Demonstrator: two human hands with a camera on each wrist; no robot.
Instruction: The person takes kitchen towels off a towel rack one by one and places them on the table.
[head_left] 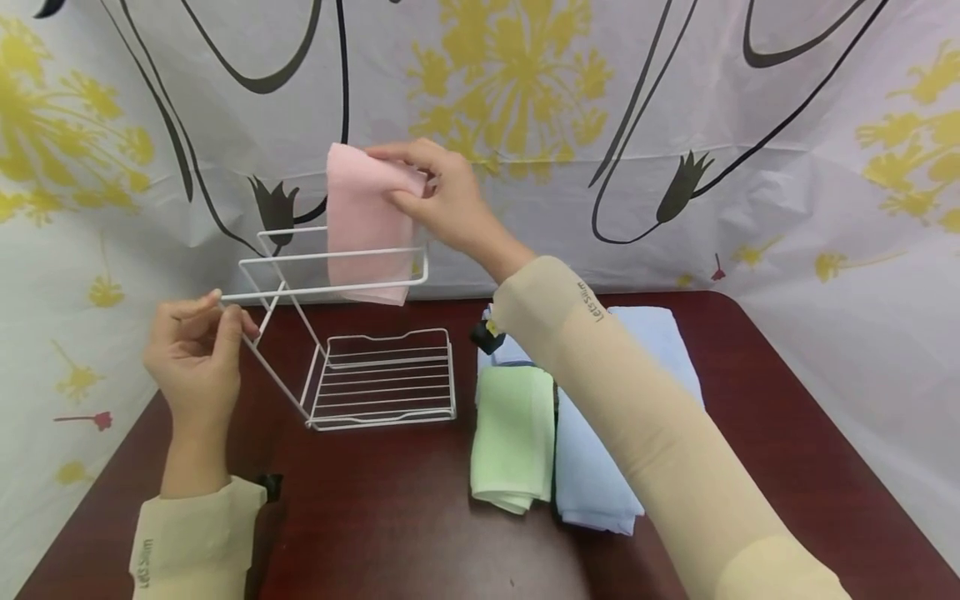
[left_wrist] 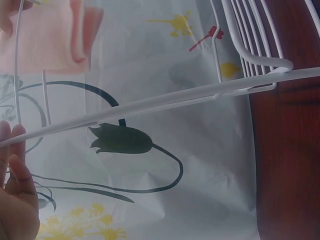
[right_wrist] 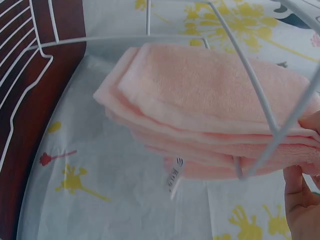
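In the head view my right hand (head_left: 442,187) pinches a folded pink towel (head_left: 367,221) by its upper right edge. The towel hangs down among the top rails of a white wire rack (head_left: 382,421). In the right wrist view the pink towel (right_wrist: 200,95) shows its stacked folds and a small printed label, with rack wires crossing in front of it. My left hand (head_left: 198,358) grips the rack's upper left corner, thumb and fingers around the wire. The left wrist view shows its fingertips at a long white bar (left_wrist: 165,97).
A rolled green towel (head_left: 513,433) lies on the dark red table (head_left: 375,517), right of the rack. Blue towels (head_left: 600,467) lie beside it, partly hidden behind my right sleeve (head_left: 637,408). A patterned white sheet (head_left: 795,192) encloses the table's back and sides.
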